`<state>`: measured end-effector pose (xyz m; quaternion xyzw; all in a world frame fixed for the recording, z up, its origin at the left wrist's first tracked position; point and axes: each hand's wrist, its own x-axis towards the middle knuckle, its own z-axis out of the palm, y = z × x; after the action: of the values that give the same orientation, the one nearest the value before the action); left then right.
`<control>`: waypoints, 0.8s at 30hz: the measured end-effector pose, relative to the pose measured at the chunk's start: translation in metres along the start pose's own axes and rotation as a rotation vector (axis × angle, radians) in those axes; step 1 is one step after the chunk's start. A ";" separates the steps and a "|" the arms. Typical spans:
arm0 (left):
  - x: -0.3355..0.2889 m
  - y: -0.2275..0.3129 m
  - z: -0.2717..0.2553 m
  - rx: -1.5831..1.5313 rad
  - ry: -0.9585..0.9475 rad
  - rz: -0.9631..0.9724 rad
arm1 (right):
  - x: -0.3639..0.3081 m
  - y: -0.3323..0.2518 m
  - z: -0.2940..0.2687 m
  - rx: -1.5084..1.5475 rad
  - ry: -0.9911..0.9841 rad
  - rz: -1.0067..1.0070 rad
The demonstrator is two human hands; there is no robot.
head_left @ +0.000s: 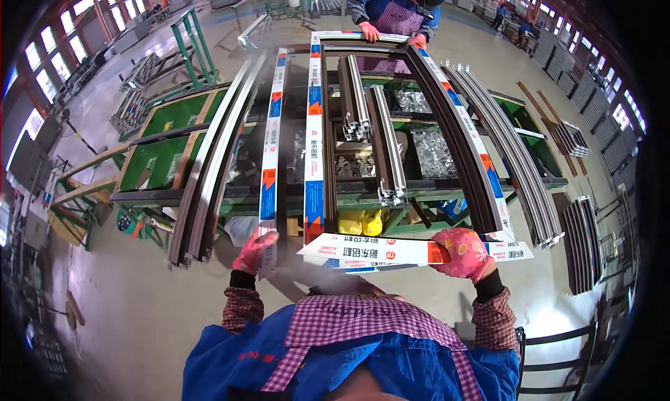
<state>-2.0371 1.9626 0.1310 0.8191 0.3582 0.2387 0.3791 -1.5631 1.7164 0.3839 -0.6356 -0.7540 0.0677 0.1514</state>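
My left hand (257,251), in a pink glove, is closed round the near end of a long aluminium profile (271,153) with white, orange and blue film. That end looks smeared by motion. My right hand (463,253), in a pink patterned glove, grips a short film-wrapped profile (363,249) near its right end. The short profile has a slanted left tip and lies across the near end of a rectangular frame (315,122). Another film-covered bar (513,250) shows beyond my right hand. Whether the short piece is joined to the frame, I cannot tell.
Opposite me a person (391,9) in pink gloves touches the frame's far end. A green workbench (167,153) carries long profiles (216,157) at left and more profiles (506,146) at right. Small metal parts (434,153) fill bins between. A black rack (558,366) stands near right.
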 end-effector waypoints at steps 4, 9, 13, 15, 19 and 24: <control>0.004 0.008 -0.005 0.540 -0.023 0.315 | -0.001 0.002 0.001 -0.024 -0.018 0.034; 0.013 0.042 0.003 -0.655 0.052 -0.313 | -0.003 0.002 0.000 -0.035 -0.018 0.044; 0.009 0.010 0.009 -0.771 0.042 -0.335 | -0.003 0.001 -0.002 -0.026 -0.014 0.036; 0.004 -0.015 0.004 -0.540 -0.008 -0.100 | -0.001 0.001 -0.002 -0.012 -0.033 0.012; -0.002 -0.038 0.011 -0.705 0.028 -0.025 | 0.001 0.002 -0.001 -0.021 -0.040 0.010; 0.009 0.016 0.005 -0.684 0.056 -0.220 | -0.003 0.005 -0.001 -0.011 -0.048 0.019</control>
<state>-2.0215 1.9598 0.1414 0.5948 0.3539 0.3249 0.6446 -1.5581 1.7142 0.3829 -0.6417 -0.7518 0.0803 0.1289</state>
